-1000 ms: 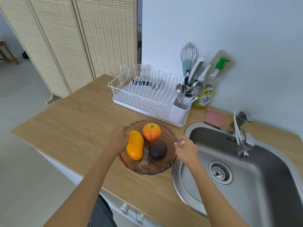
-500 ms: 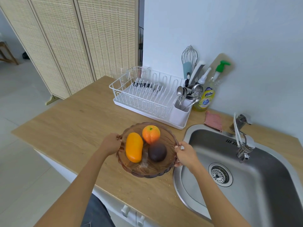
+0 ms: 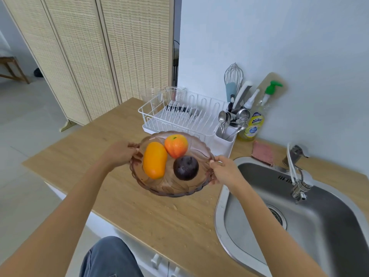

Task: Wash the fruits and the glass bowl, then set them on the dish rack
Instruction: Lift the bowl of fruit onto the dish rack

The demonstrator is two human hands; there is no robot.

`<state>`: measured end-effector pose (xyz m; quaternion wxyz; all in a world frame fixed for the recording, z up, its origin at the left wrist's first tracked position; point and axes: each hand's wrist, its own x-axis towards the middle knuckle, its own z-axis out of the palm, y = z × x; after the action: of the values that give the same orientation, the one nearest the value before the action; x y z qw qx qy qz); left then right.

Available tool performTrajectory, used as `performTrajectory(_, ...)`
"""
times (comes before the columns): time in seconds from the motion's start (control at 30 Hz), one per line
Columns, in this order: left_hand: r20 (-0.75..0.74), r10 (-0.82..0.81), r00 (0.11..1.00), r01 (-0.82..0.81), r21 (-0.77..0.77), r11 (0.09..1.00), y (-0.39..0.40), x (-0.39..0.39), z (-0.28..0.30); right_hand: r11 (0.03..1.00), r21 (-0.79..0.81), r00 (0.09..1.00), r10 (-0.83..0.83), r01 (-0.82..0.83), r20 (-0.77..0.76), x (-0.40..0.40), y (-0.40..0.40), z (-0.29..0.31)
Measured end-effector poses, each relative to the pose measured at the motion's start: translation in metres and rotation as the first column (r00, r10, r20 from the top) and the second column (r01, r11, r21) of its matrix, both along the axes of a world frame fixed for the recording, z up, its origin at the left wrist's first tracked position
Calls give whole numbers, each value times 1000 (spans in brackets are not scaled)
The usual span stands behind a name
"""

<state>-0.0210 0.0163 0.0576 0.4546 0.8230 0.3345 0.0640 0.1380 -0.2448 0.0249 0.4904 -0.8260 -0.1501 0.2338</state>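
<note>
Head view: both hands clamped on the glass bowl (image 3: 173,186); left hand (image 3: 119,153) grips the rim at 9 o'clock, right hand (image 3: 223,170) grips it at 3 o'clock; bowl looks lifted clear of the tabletop (image 3: 79,156), hanging in front of the dish rack (image 3: 179,118), with the sink (image 3: 319,226) off at 3 o'clock; inside it: mango (image 3: 154,159) at 9, orange fruit (image 3: 176,145) at 12, dark round fruit (image 3: 185,167) toward 4, all loose and touching or nearly so.

My read of the step: carry the loaded bowl across to the sink basin; I'd keep the rim level, since three round fruits on smooth glass will roll to the low side; scalloped rim gives decent purchase, so hold thumbs on top, fingers under; move slowly toward 3 o'clock and clear the steel sink lip before lowering; watch the tap (image 3: 297,176) on the way in.

Versus half a second ago: bowl sits higher and closer to my camera, now overlapping the rack's front edge; grip points on the rim unchanged; fruits have barely shifted; before that the bowl looked to be resting on the tabletop.
</note>
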Motion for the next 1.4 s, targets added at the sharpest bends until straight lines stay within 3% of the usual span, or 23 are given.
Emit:
performTrajectory(0.3,51,11,999,-11,-10,1000,27,35,46,999,44,999,-12,10,46,45,36,38)
performTrajectory(0.5,211,89,973,-42,-217,975,54,77,57,992,91,995,-90,87,33,82,62,55)
performTrajectory(0.63,257,147,955,-80,-252,964,74,114,55,981,130,988,-152,148,24,105,82,58)
performTrajectory(0.9,210,220,953,-163,-257,953,108,179,40,959,133,968,-251,250,-4,135,112,47)
performTrajectory(1.4,172,208,963,-157,-271,950,119,250,9,934,160,948,-317,319,-39,162,131,19)
